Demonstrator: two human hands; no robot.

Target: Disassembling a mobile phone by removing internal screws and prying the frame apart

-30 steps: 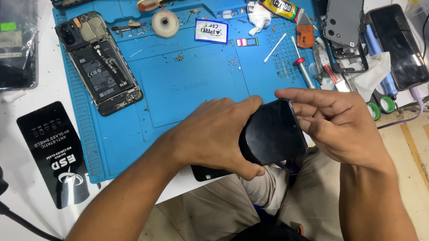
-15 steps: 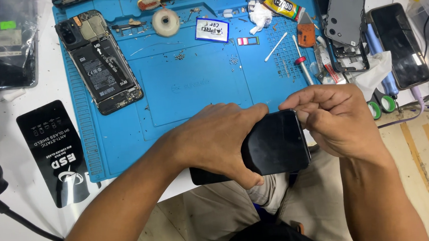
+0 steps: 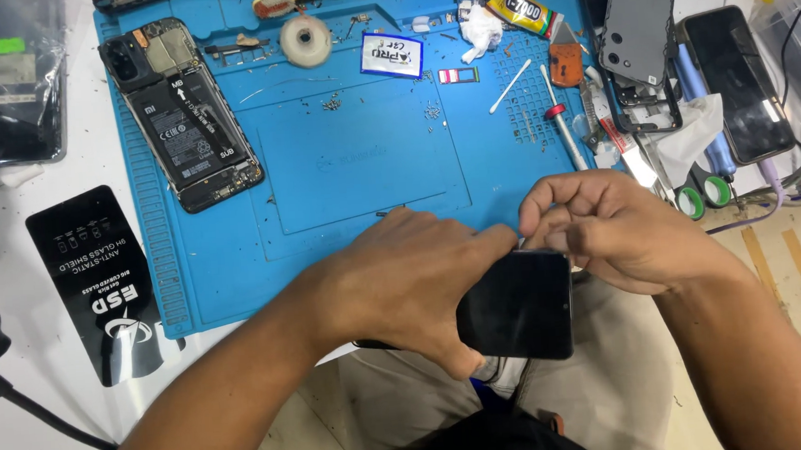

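Opened black phone body point(image 3: 183, 118) lying far left on blue silicone work mat point(image 3: 360, 163). Left hand point(image 3: 404, 285) clasping flat glossy black rectangular phone screen point(image 3: 521, 306) over the mat's near edge. Right hand point(image 3: 619, 230) pinching its top corner.

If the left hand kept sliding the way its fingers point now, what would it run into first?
The left hand points rightward, so it would most likely meet the right hand first, just above the black phone both hold. Their fingertips already look close; depth is unclear.
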